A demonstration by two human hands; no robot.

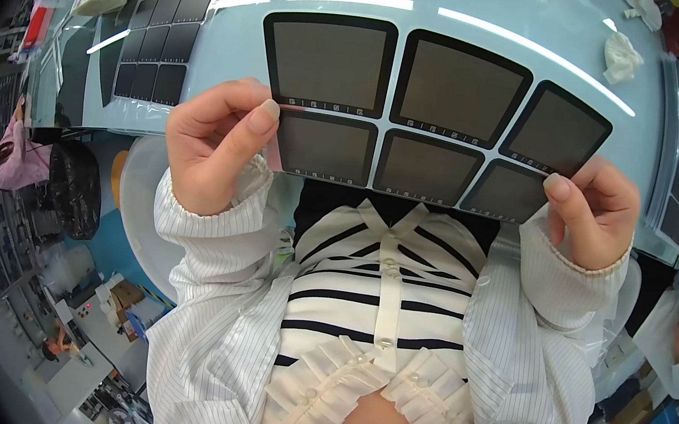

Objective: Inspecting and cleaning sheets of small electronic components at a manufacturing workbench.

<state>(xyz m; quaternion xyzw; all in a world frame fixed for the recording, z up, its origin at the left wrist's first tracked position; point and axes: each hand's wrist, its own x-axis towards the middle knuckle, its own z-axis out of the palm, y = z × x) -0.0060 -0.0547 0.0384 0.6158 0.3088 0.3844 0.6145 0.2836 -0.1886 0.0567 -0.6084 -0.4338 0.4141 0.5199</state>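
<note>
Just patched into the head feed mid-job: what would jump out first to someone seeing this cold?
First, the sheet of six dark panels, two rows of three with black borders, held up at centre frame over the pale blue table. The left hand pinches its lower left corner and the right hand its lower right corner. A second, similar panel sheet lies flat at upper left, and crumpled white cloth sits at upper right.
</note>
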